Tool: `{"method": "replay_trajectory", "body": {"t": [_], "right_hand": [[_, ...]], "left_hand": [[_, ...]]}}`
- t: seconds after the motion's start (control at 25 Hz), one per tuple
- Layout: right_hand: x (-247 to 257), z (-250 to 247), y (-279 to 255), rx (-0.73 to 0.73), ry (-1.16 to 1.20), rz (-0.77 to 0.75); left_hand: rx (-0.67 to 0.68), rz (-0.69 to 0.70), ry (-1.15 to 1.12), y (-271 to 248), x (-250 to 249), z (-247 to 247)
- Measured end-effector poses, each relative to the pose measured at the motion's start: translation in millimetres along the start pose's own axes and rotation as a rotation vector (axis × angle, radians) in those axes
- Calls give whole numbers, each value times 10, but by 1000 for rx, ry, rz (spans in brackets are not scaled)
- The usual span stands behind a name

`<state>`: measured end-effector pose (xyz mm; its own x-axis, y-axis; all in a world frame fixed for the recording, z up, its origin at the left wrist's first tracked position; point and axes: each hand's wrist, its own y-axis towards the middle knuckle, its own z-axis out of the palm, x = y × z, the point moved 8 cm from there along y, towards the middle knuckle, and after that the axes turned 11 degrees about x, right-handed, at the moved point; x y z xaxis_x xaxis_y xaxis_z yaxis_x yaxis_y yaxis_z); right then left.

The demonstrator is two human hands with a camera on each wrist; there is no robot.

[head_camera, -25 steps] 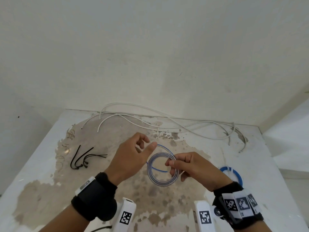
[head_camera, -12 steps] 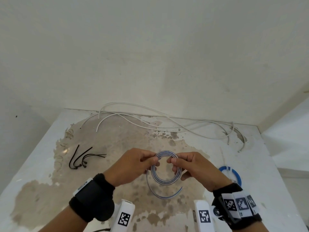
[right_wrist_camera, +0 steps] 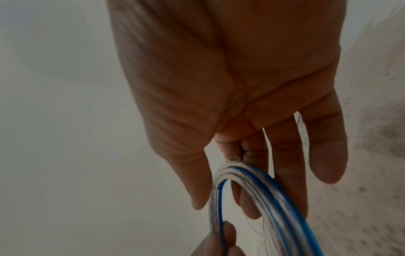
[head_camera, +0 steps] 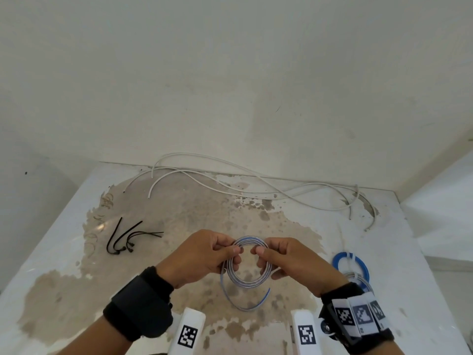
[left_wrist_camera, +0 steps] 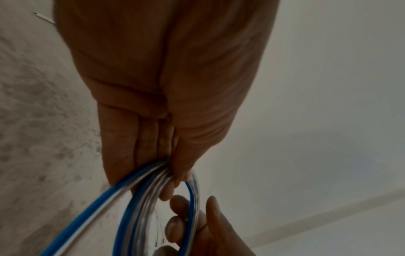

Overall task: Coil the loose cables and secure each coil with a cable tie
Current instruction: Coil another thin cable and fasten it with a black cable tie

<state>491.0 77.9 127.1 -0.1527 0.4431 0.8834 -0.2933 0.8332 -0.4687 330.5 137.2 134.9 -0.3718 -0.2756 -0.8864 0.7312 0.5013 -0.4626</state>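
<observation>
A coil of clear cable with a blue stripe (head_camera: pixel 246 282) hangs between both hands above the stained table (head_camera: pixel 64 252). My left hand (head_camera: pixel 204 252) pinches the coil's upper left, thumb against fingers (left_wrist_camera: pixel 173 166). My right hand (head_camera: pixel 289 260) pinches its upper right between thumb and fingers (right_wrist_camera: pixel 247 173). A loose tail of the same cable (head_camera: pixel 245 304) curves below the coil. Several black cable ties (head_camera: pixel 128 238) lie on the table to the left. Long white cables (head_camera: pixel 230 185) sprawl along the back wall.
Two tied coils lie at the right, one blue (head_camera: pixel 350 262) and one grey (head_camera: pixel 361 279) partly behind my right wrist. White marker blocks (head_camera: pixel 188 331) stick out below my wrists. The wall rises right behind the table.
My left hand, open and apart from the coil a second ago, has closed onto its upper left. The coil has tightened and a loose tail now hangs beneath it.
</observation>
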Motion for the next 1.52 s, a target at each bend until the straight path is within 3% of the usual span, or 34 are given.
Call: {"method": "replay_trajectory", "body": {"t": [0.4, 0.88, 1.12, 1.28, 1.52], "right_hand": [[8, 137, 130, -95, 94, -76], [138, 551, 423, -26, 210, -14], [283, 728, 556, -170, 227, -57], [302, 888, 623, -177, 254, -71], [427, 1004, 748, -174, 40, -55]], "left_hand": [[92, -72, 35, -89, 51, -35], [-140, 5, -288, -340, 249, -577], [-175, 105, -320, -433, 249, -871], [-200, 145, -434, -456, 293, -988], [-187, 138, -498, -467, 332, -1090]]}}
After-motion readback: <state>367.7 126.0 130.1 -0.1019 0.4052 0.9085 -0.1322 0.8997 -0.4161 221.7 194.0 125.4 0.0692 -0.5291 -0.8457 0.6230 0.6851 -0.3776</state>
